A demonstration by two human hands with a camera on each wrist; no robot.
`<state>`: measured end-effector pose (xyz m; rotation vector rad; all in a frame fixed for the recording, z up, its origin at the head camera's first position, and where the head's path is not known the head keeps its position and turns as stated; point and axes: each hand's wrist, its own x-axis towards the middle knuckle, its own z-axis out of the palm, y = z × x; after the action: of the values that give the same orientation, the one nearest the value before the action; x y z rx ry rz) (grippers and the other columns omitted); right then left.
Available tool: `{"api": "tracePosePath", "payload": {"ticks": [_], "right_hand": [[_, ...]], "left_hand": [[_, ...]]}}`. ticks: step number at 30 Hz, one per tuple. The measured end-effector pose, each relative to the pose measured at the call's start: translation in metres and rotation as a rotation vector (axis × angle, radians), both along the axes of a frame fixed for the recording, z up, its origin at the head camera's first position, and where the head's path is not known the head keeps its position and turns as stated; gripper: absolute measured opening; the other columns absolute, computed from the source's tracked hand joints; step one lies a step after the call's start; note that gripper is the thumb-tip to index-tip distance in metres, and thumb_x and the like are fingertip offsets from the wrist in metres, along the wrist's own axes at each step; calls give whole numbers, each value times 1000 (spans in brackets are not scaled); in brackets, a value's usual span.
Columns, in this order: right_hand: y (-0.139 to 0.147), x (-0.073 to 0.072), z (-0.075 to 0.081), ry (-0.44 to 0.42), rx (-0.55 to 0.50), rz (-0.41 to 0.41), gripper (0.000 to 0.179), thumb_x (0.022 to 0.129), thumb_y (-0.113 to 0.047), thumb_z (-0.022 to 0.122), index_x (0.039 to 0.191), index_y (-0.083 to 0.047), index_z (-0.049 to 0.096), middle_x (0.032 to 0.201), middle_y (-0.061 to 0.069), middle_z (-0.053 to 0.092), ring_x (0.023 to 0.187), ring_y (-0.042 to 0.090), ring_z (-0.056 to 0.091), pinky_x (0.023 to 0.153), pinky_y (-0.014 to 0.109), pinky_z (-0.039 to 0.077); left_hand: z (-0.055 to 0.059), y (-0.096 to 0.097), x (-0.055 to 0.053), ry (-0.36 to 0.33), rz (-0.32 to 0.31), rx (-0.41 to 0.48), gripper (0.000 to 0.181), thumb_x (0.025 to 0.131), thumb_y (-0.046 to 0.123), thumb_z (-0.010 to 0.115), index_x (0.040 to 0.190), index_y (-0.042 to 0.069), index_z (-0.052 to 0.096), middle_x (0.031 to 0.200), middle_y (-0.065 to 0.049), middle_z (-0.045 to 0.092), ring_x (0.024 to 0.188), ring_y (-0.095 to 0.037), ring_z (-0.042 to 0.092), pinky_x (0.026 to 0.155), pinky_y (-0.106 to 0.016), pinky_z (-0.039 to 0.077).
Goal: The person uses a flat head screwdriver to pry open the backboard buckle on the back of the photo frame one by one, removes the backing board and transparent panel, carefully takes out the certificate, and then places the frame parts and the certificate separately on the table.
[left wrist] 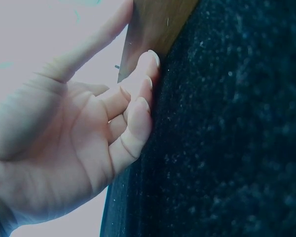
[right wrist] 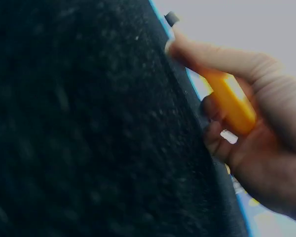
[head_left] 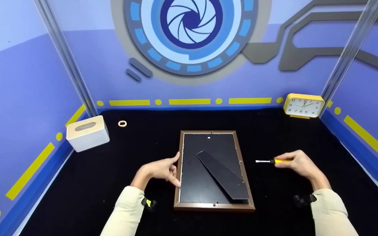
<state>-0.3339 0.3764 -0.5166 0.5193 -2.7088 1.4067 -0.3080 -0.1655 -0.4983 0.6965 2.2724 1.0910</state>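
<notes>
A picture frame (head_left: 214, 206) lies back side up, its brown wooden border around a black backing board. Slanting across the board is a black easel stand (head_left: 223, 175), its wide end at the lower right. My left hand (head_left: 162, 170) is at the frame's left edge, thumb and forefinger spread along it. In the left wrist view, several bent fingertips (left wrist: 145, 116) rest beside the wooden side. To the right of the frame, my right hand (head_left: 299, 164) holds a screwdriver (head_left: 279, 161) by its yellow handle. Its metal shaft points left toward the frame, a short distance away.
A white tissue box (head_left: 90, 141) with a wooden lid stands at the left. Behind it to the right lies a small wooden ring (head_left: 122, 123). A yellow clock (head_left: 304, 106) stands in the back right corner. Black cloth covers the table; purple panels enclose it.
</notes>
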Motion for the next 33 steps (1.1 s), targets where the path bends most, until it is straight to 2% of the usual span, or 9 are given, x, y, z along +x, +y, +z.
{"api": "tracePosePath", "payload": {"ticks": [6,9,18,22,26,29,33], "right_hand": [[-4,-5,2,98,55,21,23,77,-12,87,97,-2,80,92,10,73,84,9,64,74,15,49],[-3,-4,1,92,88,12,22,77,-12,87,96,-3,81,91,7,73,82,7,63,72,15,48],[1,-1,-5,95,90,16,27,75,-13,88,99,-3,80,89,7,72,79,9,61,69,16,48],[0,2,3,91,149,-32,40,76,-21,89,109,-2,76,96,9,73,84,17,60,71,19,47],[-13,6,17,146,214,-64,43,82,-30,85,113,-3,75,102,8,73,88,22,61,74,22,47],[-31,8,31,209,223,-43,38,85,-30,82,112,-4,76,100,7,72,84,17,60,72,23,47],[-60,12,43,296,213,40,33,86,-24,81,111,-3,75,98,7,71,82,16,61,72,27,50]], "left_hand": [[1,-3,-1,4,16,17,130,76,15,89,157,1,-12,72,2,63,61,-10,56,59,-24,48],[2,-3,-1,-1,9,19,130,76,16,89,157,1,-13,72,2,63,61,-10,56,60,-23,48],[0,-2,0,-17,9,22,130,76,16,89,157,1,-12,72,1,63,61,-10,56,59,-24,47],[-1,0,0,-14,11,21,130,76,16,89,157,2,-12,72,2,63,61,-10,56,59,-24,48],[-2,0,0,-17,10,17,130,76,16,89,157,2,-12,72,2,63,62,-10,56,59,-24,48],[-1,0,0,-19,6,15,130,77,16,89,157,2,-12,72,2,64,62,-10,56,59,-24,48],[-1,1,0,-23,3,17,130,77,15,89,157,2,-13,72,2,63,61,-10,56,58,-23,48]]}}
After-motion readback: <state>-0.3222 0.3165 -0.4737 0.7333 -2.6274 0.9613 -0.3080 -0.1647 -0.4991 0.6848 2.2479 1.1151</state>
